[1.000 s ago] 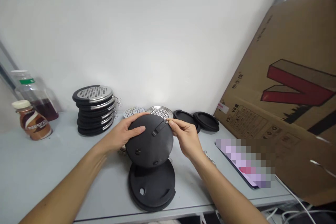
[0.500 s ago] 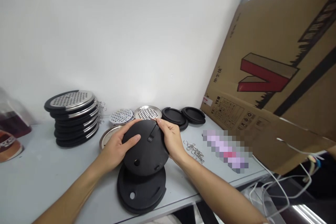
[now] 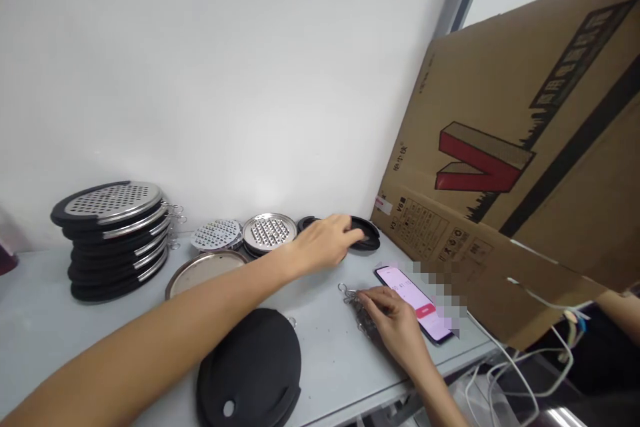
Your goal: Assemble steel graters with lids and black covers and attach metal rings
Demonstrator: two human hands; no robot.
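My left hand [image 3: 327,241] reaches across to the back right, fingers curled down over black round holders; whether it grips one is hidden. One black round holder [image 3: 367,232] shows just beyond its thumb. Lower right, my right hand [image 3: 393,320] pinches looped metal wire clips [image 3: 350,293] at a small pile, partly covered by the fingers. Near the front edge lies a black disc [image 3: 250,367] with a round hole, a metal loop sticking out at its upper right. Behind my left forearm is a round metal rim [image 3: 205,267].
At left stands a stack of black-edged round graters [image 3: 115,233], wire loops hanging from its side. Two grater plates [image 3: 270,232] lie by the wall. A phone [image 3: 417,303] lies right of my right hand. A large cardboard box [image 3: 480,213] leans at right, white cables [image 3: 530,373] below.
Both hands have let go of the black disc, which now lies at the front. My left hand has moved to the back right; my right hand has come down to the wire clips.
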